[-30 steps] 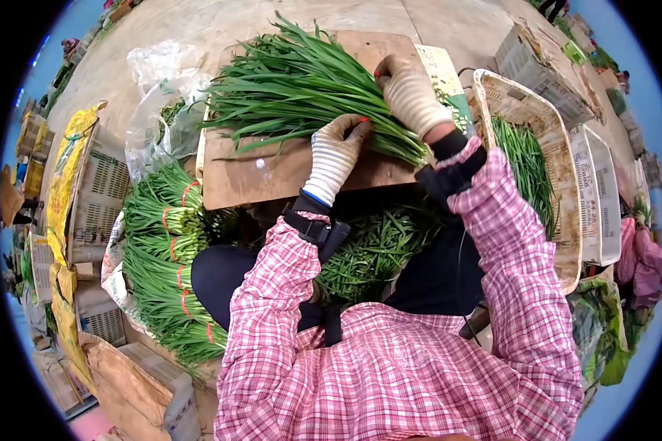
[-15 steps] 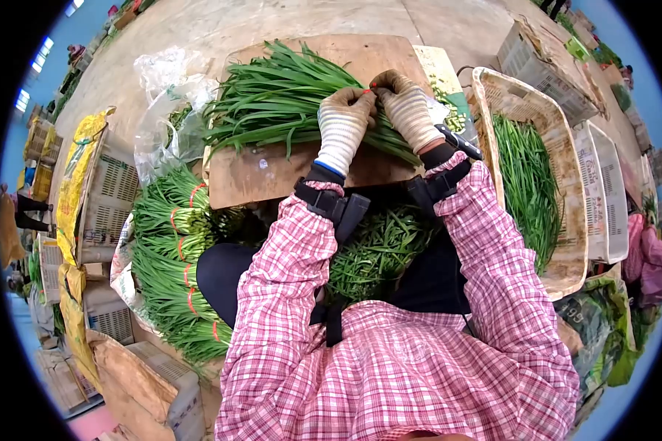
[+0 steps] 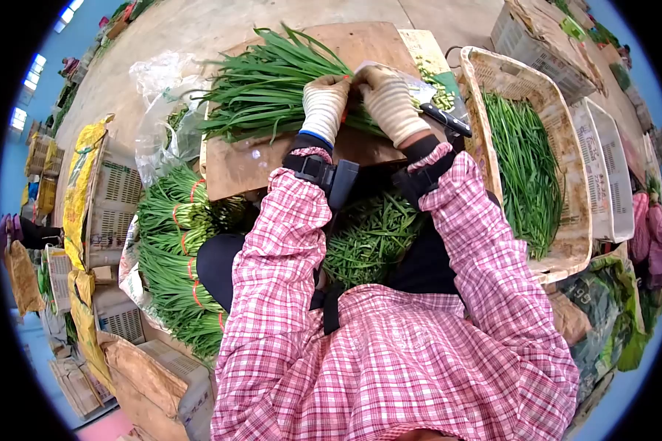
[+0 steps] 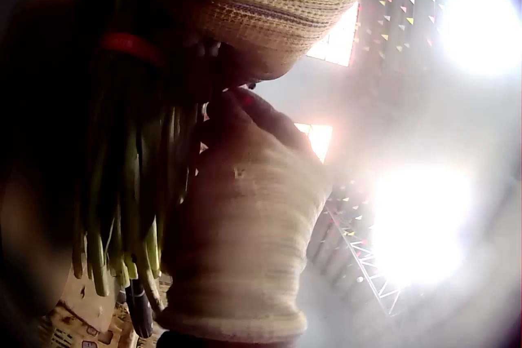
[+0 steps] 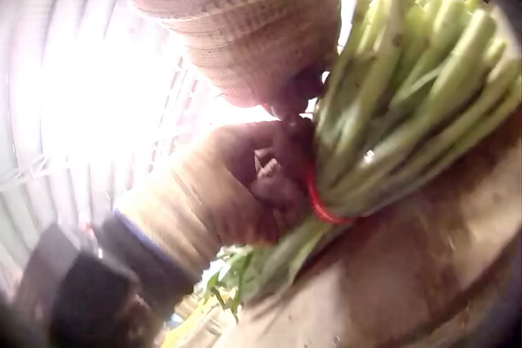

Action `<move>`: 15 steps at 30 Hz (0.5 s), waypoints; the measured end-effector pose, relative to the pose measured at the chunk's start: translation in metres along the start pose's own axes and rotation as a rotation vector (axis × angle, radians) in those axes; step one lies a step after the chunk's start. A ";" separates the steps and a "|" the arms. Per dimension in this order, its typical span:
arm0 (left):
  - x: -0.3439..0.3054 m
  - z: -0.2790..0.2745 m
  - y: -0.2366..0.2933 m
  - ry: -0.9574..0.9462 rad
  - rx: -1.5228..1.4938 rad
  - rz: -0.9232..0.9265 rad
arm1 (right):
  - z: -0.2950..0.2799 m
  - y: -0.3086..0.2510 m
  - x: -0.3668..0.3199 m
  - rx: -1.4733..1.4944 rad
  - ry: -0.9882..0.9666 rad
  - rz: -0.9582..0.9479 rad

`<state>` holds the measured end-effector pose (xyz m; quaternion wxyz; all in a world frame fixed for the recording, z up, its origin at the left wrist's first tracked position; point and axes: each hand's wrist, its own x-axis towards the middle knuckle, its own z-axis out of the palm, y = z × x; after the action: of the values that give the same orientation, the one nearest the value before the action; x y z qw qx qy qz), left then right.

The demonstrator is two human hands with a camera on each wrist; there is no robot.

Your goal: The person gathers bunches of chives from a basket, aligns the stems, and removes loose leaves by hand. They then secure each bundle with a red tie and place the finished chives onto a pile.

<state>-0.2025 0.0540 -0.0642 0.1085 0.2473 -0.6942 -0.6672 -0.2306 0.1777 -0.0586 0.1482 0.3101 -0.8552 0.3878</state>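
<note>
A bundle of garlic chives [image 3: 265,92] lies across the wooden board [image 3: 246,173], leaves to the left. Around its pale stems runs a red tie [image 5: 326,209], drawn close in the right wrist view. My left hand [image 3: 324,106], in a striped knit glove, pinches the tie at the bundle's near side. Beside it my gloved right hand [image 3: 386,99] has its fingertips curled at the same tie. Both hands nearly meet in the left wrist view, where the cut stem ends [image 4: 98,262] hang below the tie. The fingertips are partly hidden in shadow.
A black-handled knife [image 3: 446,119] lies right of the right hand. Further right stands a plastic crate [image 3: 526,70] of loose chives. Several tied bundles [image 3: 173,257] are stacked at the left, near a clear plastic bag [image 3: 162,140]. Trimmings [image 3: 375,239] lie between the knees.
The right hand came from above the stems to join the left at the tie. Both hands then shifted slightly left. The knife, hidden at first, now shows.
</note>
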 end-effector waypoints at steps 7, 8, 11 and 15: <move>-0.013 -0.013 -0.004 -0.004 0.516 0.464 | 0.003 0.005 -0.010 0.116 0.142 -0.079; -0.016 -0.011 -0.003 0.055 0.593 0.549 | 0.001 0.005 -0.009 0.104 0.145 -0.110; -0.018 -0.006 -0.001 0.053 0.426 0.511 | 0.000 0.009 -0.014 0.129 0.156 -0.143; -0.016 -0.005 0.008 -0.005 0.115 0.162 | 0.002 0.014 -0.015 0.197 0.093 -0.271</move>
<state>-0.1878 0.0579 -0.0528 0.1459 0.1943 -0.7494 -0.6159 -0.2280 0.1894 -0.0752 0.2075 0.4172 -0.7557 0.4603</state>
